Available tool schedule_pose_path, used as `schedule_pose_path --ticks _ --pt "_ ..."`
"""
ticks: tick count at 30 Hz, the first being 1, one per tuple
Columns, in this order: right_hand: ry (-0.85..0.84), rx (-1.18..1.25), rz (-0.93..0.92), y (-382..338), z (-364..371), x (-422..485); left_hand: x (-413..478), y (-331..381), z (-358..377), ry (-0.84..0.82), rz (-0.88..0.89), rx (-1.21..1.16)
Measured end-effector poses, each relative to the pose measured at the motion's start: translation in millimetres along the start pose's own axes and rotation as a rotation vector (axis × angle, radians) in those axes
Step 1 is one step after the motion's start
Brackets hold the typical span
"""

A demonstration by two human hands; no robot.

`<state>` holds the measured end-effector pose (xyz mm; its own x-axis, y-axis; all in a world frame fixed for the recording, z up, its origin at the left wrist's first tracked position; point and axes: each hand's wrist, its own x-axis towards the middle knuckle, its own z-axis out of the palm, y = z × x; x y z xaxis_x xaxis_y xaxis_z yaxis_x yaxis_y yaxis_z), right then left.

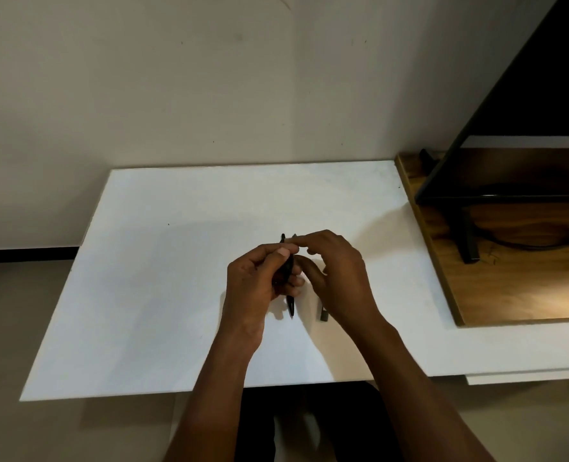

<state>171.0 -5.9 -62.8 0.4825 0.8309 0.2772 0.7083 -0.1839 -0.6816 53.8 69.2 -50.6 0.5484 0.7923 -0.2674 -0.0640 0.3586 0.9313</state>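
Observation:
My left hand (263,281) grips a slim black pen-like object (289,271) above the middle of the white tabletop (163,295). Its dark tips stick out past my fingers at the top, and a pointed end shows below my palm. My right hand (336,271) is close against it, with thumb and forefinger pinching the object's upper end. A small dark piece (323,315) lies on the table just below my right hand, partly hidden by the wrist. What it is cannot be told.
The white table stands against a plain wall. On the right sits a wooden board (509,288) carrying a black monitor (523,128) on a dark stand (469,238) with a cable looped beneath. My legs show under the table's near edge.

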Motion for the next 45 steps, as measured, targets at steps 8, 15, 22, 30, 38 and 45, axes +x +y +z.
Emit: schedule_pose_path --ticks 8,15,22,30,38,45 --pt "0.044 -0.073 -0.049 -9 -8 1 1 6 -6 -0.062 0.110 -0.087" --pt "-0.310 0.427 0.145 -15 -9 -1 4 2 -6 0.098 0.170 0.104" --pt "-0.037 0.618 0.379 8 -21 4 7 -9 -5 0.033 0.137 0.237" --pt "-0.036 0.912 0.504 13 -18 3 3 -18 2 -0.042 0.140 0.439" --pt "-0.095 0.898 0.609 21 -23 1 4 -20 1 -0.060 0.128 0.491" --pt "0.195 0.696 0.658 31 -26 3 5 -21 -2 0.013 0.016 0.336"
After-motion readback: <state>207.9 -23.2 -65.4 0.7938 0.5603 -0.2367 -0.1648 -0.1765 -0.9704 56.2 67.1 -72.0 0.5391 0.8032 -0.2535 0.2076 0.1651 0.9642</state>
